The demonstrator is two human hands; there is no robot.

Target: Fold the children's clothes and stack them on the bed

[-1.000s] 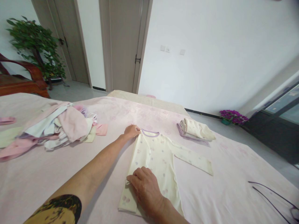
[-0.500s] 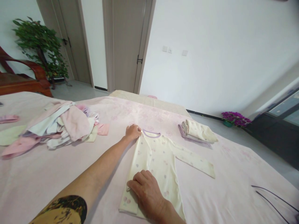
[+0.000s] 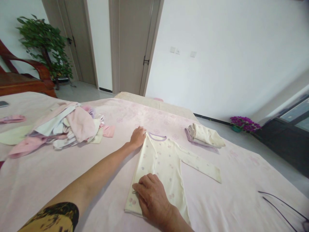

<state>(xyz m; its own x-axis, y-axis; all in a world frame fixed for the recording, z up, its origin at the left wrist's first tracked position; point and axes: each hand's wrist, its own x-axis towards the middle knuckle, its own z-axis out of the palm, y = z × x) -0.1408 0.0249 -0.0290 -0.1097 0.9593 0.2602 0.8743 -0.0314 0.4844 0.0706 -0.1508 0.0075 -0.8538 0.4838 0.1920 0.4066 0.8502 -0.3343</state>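
Note:
A cream long-sleeved child's shirt (image 3: 169, 167) with small prints and a lilac neckline lies spread on the pink bedsheet. Its left side is folded inward, with that sleeve laid down along the body; the other sleeve stretches out to the right. At the shoulder left of the neckline, my left hand (image 3: 138, 138) has its fingers closed on the fabric edge. My right hand (image 3: 153, 198) is curled over the cuff of the folded sleeve near the hem, thumb and fingers together on the cloth. The palm hides part of the lower shirt.
A loose heap of clothes (image 3: 79, 124) lies to the left. Folded clothes (image 3: 205, 135) are stacked to the right, beyond the outstretched sleeve. Dark thin cords (image 3: 277, 206) lie at lower right, and a phone-like object (image 3: 4, 104) at the far left.
The view has shifted slightly, so the phone-like object shows more at the left. Both hands stay at the same spots on the shirt, with little visible movement.

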